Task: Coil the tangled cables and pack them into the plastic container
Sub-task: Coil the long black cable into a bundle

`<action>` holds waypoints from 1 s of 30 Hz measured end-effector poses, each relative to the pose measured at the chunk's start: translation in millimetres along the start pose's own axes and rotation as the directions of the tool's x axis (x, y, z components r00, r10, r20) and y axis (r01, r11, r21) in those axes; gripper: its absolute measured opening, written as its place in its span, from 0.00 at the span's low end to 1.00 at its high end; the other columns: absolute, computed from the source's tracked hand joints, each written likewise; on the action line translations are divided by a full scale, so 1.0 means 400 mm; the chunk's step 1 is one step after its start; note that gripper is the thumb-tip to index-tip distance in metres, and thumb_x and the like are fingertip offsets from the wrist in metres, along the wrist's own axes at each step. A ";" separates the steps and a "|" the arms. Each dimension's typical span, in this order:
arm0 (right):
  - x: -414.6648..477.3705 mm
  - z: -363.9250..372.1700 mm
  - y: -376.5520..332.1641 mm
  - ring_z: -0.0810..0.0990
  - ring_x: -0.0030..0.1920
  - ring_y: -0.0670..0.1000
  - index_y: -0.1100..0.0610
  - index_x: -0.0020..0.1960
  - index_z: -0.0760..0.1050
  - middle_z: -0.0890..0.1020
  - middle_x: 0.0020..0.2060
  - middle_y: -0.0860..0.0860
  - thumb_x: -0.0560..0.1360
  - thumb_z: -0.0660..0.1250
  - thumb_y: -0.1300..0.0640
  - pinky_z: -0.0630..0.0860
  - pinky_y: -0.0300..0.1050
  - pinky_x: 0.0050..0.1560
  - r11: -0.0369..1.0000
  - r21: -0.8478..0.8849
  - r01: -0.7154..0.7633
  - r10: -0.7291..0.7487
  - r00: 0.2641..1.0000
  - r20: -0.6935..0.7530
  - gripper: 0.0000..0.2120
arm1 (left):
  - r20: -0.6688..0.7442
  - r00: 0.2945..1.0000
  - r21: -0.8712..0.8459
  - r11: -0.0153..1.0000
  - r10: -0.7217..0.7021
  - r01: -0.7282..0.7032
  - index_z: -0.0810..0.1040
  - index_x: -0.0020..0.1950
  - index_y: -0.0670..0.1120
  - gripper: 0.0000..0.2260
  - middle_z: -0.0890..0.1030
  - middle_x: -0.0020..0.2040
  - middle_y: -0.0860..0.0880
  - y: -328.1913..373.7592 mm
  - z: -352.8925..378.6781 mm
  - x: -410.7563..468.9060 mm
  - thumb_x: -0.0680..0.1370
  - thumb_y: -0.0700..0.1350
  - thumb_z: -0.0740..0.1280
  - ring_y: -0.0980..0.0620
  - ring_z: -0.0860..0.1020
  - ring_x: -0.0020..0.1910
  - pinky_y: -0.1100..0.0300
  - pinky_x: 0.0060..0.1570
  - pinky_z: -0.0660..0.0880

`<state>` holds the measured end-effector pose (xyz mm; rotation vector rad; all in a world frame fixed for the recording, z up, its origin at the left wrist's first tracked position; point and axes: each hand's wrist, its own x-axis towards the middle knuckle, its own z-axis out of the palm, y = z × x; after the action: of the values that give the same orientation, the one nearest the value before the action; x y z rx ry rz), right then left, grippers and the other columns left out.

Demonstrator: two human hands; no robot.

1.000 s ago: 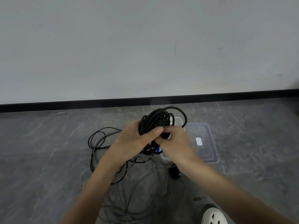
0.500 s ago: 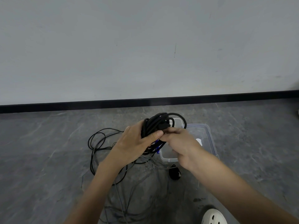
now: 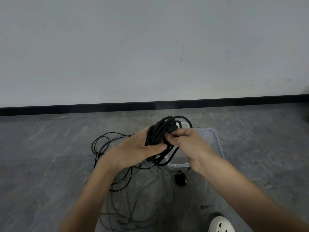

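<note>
At frame centre, the left hand grips the black cable coil to keep its loops together; the right hand pinches what looks like its plug end, probably to tuck it in.

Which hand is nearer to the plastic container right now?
Right. The right hand overlaps the container on its near left part in view, pinching the black cable bundle. The left hand grips that bundle further left, clear of the container.
</note>
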<state>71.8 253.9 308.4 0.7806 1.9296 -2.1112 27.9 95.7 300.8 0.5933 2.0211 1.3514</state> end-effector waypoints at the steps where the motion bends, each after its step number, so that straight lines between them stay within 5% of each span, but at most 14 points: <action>1: -0.001 0.000 0.001 0.78 0.28 0.31 0.62 0.51 0.81 0.82 0.38 0.48 0.77 0.66 0.67 0.67 0.22 0.24 1.000 0.007 -0.027 0.027 1.000 0.010 0.06 | 0.017 1.000 0.028 1.000 -0.015 0.014 0.71 0.66 0.52 0.17 0.80 0.56 0.53 -0.003 -0.003 -0.001 0.78 0.46 0.69 0.59 0.77 0.57 0.63 0.57 0.74; 6: 0.005 0.002 -0.001 0.74 0.40 0.36 0.58 0.52 0.81 0.82 0.43 0.46 0.76 0.68 0.64 0.65 0.30 0.35 0.994 -0.019 -0.111 0.111 0.994 -0.001 0.07 | -0.026 1.000 0.148 0.989 0.004 0.000 0.71 0.65 0.53 0.18 0.79 0.54 0.55 -0.006 -0.002 0.003 0.77 0.47 0.70 0.64 0.76 0.52 0.71 0.50 0.73; 11: 0.005 0.011 0.017 0.77 0.43 0.35 0.55 0.54 0.81 0.81 0.43 0.44 0.76 0.68 0.62 0.69 0.21 0.36 0.992 -0.123 0.043 -0.047 0.998 -0.030 0.08 | -0.254 0.960 0.245 0.968 0.119 -0.055 0.75 0.53 0.56 0.05 0.79 0.40 0.57 -0.007 0.024 0.019 0.78 0.54 0.65 0.64 0.78 0.41 0.70 0.40 0.70; 15: 0.000 0.027 0.036 0.73 0.39 0.25 0.47 0.48 0.80 0.77 0.38 0.35 0.75 0.69 0.62 0.66 0.19 0.34 0.955 -0.247 0.167 -0.197 0.975 -0.101 0.09 | -0.386 0.916 0.195 0.980 0.114 -0.040 0.77 0.52 0.55 0.08 0.80 0.38 0.58 -0.007 0.049 0.029 0.77 0.56 0.65 0.64 0.78 0.39 0.67 0.39 0.70; 17: -0.001 0.026 0.035 0.78 0.40 0.34 0.51 0.47 0.80 0.81 0.38 0.41 0.75 0.67 0.66 0.68 0.20 0.34 0.977 -0.162 0.136 -0.153 0.983 -0.098 0.11 | -0.410 0.905 0.197 0.980 0.112 -0.033 0.79 0.54 0.53 0.11 0.82 0.42 0.57 -0.006 0.057 0.034 0.75 0.55 0.68 0.64 0.79 0.42 0.68 0.40 0.72; 21: -0.007 0.019 0.015 0.79 0.37 0.41 0.56 0.44 0.79 0.82 0.37 0.48 0.75 0.63 0.72 0.72 0.25 0.33 0.999 -0.019 0.033 -0.035 0.994 -0.108 0.13 | -0.291 0.952 0.085 0.994 0.095 -0.073 0.78 0.55 0.51 0.11 0.82 0.42 0.60 0.001 0.045 0.030 0.74 0.48 0.73 0.64 0.79 0.43 0.72 0.41 0.73; 24: -0.004 0.009 0.001 0.80 0.45 0.47 0.61 0.52 0.79 0.82 0.42 0.52 0.76 0.65 0.68 0.78 0.41 0.51 0.998 0.064 -0.027 0.035 0.991 -0.127 0.07 | -0.152 0.982 0.062 0.993 0.112 -0.103 0.74 0.54 0.52 0.14 0.78 0.39 0.61 0.006 0.036 0.020 0.74 0.40 0.73 0.66 0.76 0.39 0.73 0.39 0.70; 30: 0.003 0.017 0.003 0.79 0.47 0.50 0.61 0.55 0.80 0.83 0.47 0.56 0.77 0.65 0.67 0.78 0.46 0.55 0.996 0.050 -0.071 0.077 0.987 -0.144 0.09 | -0.197 0.970 0.128 0.985 0.140 -0.116 0.72 0.57 0.51 0.14 0.77 0.46 0.56 0.011 0.045 0.017 0.75 0.40 0.71 0.68 0.75 0.43 0.75 0.42 0.70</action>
<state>69.6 247.5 306.8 1.0265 1.8965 -2.1139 35.8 113.5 298.3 0.6699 2.2732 1.4288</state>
